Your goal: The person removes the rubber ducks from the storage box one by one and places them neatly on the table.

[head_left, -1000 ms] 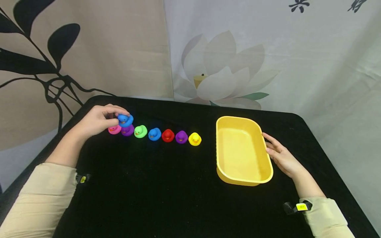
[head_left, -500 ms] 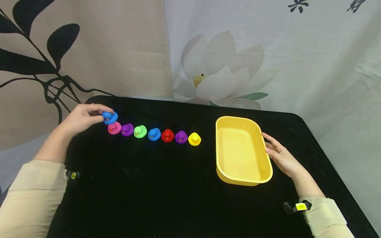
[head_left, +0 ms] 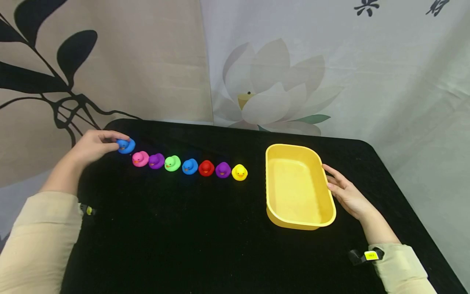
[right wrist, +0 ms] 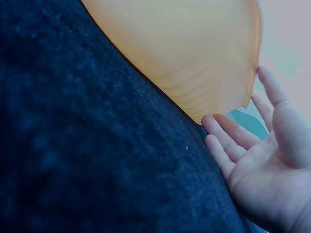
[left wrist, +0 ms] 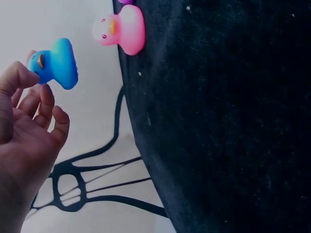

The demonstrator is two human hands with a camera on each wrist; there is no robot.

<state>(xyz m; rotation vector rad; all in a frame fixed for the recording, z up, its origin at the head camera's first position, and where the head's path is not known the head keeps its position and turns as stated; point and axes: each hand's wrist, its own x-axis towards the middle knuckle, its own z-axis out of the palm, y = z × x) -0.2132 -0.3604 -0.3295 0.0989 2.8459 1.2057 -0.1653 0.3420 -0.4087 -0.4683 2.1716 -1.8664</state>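
My left hand (head_left: 89,148) pinches a blue rubber duck (head_left: 127,146) between thumb and fingertips at the far left of the table. In the left wrist view the blue duck's flat base faces away from the hand, and the other fingers curl loosely below it. A pink rubber duck (head_left: 140,159) sits just right of and nearer than the held one. On the right, my right hand (head_left: 346,194) touches the outer right side of a yellow plastic basin (head_left: 299,185). Its fingertips rest against the basin wall in the right wrist view, with the fingers fairly straight.
From the pink duck a row runs rightward: a purple duck (head_left: 156,161), a green duck (head_left: 172,163), another blue duck (head_left: 190,166), a red duck (head_left: 206,168), a second purple duck (head_left: 222,170) and a yellow duck (head_left: 240,172). A black cloth (head_left: 165,237) covers the table; a printed curtain (head_left: 158,61) hangs behind.
My left hand has carried the blue duck leftward, from above the purple and pink ducks to beyond the row's left end. The right hand and basin have stayed put.
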